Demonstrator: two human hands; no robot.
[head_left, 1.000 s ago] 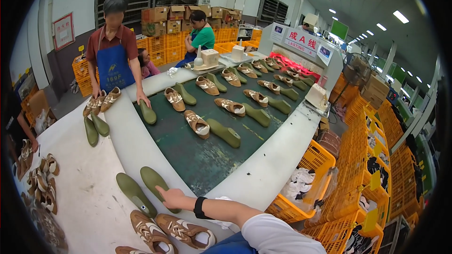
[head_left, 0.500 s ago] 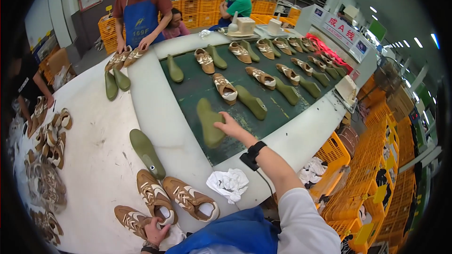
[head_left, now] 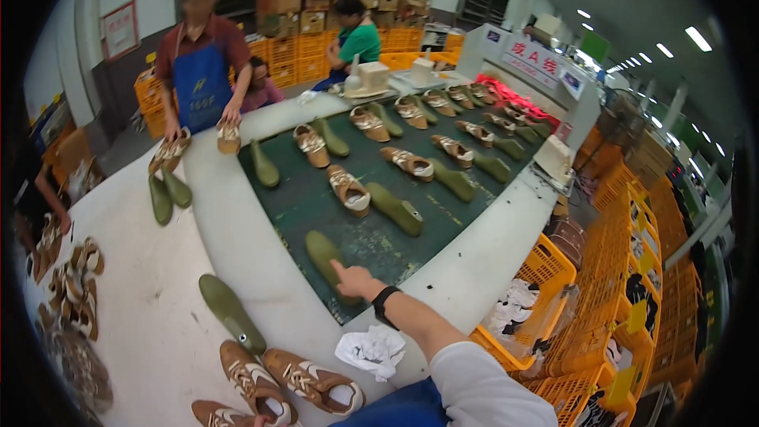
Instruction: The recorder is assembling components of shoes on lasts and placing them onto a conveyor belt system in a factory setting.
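My right hand (head_left: 357, 281) is closed at the near end of a green shoe last (head_left: 320, 257), which lies on the dark green conveyor belt (head_left: 403, 257). Its index finger rests on top of the last; the thumb is hidden. Only a sliver of my left hand (head_left: 259, 421) shows at the lower edge, beside a brown sneaker with white stripes (head_left: 251, 379), and its fingers cannot be read. A second brown sneaker (head_left: 312, 379) stands just right of that one, and part of a third (head_left: 213, 411) shows to its left. Behind them another green last (head_left: 229, 310) lies on the white tabletop.
Sneakers and green lasts stand in rows along the belt. A crumpled white cloth (head_left: 370, 352) lies near the belt's corner. Across the table a person in a blue apron (head_left: 198, 91) holds two sneakers. Orange crates (head_left: 545, 261) stand at right; more shoes (head_left: 75, 285) sit at far left.
The green last in my right hand has come down and nearer, onto the belt. My view has shifted, and my left hand has mostly left the picture. The person opposite has moved one sneaker apart.
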